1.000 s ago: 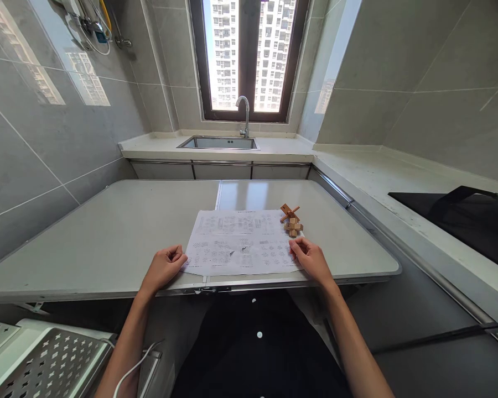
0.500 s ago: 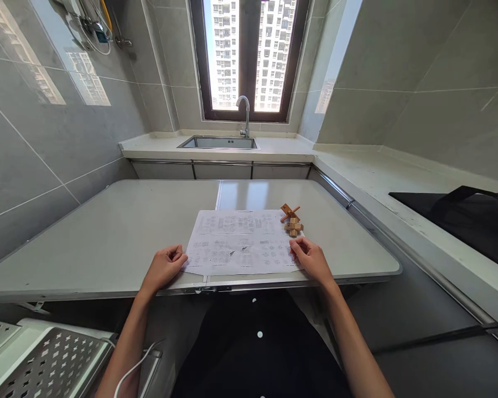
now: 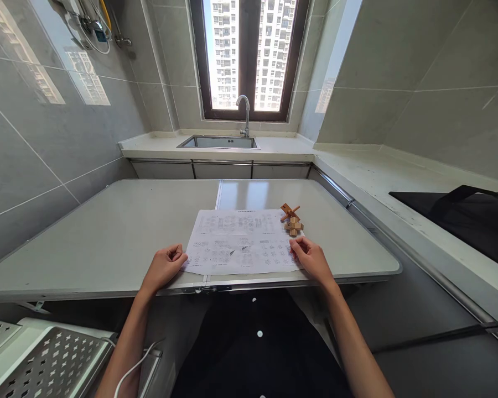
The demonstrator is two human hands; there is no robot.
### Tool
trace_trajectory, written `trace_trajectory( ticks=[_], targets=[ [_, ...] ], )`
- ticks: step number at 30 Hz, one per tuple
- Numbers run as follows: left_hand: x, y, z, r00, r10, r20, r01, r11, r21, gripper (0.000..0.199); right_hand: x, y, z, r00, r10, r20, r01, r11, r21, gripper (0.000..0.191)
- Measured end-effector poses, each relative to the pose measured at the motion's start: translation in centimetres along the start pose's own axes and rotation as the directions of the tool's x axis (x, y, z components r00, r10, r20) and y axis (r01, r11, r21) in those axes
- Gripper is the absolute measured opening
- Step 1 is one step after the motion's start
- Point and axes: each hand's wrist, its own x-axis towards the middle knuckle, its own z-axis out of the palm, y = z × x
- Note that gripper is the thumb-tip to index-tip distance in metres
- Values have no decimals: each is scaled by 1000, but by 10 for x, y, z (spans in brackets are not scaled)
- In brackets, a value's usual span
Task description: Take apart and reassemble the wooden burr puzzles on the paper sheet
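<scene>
A printed sheet of paper (image 3: 240, 257) covered with rows of small diagrams lies flat on the table. At its lower left corner rests my left hand (image 3: 165, 265), fingers curled into a loose fist that shows nothing inside. My right hand (image 3: 312, 258) lies over the lower right edge of the sheet, fingers bent together and nothing visible in them. Just beyond it, a wooden interlocking burr puzzle (image 3: 293, 226) sits by the sheet's right edge. Behind that one, touching or nearly so, is a second wooden puzzle (image 3: 289, 212) with sticks crossing at angles.
The white folding table (image 3: 108, 237) has a seam down its middle. Past it are a counter with a sink (image 3: 218, 142) and a faucet (image 3: 245, 116). A black bag (image 3: 460, 215) lies on the right counter. At lower left stands a perforated white appliance (image 3: 45, 359) with a cable.
</scene>
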Motion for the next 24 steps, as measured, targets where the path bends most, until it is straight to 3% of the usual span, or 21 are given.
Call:
trace_trajectory(
  ticks=[24],
  targets=[
    [1, -2, 1, 1000, 2, -5, -1, 1000, 7, 31, 0, 3, 0, 1000, -11, 6, 11, 1000, 14, 47]
  ],
)
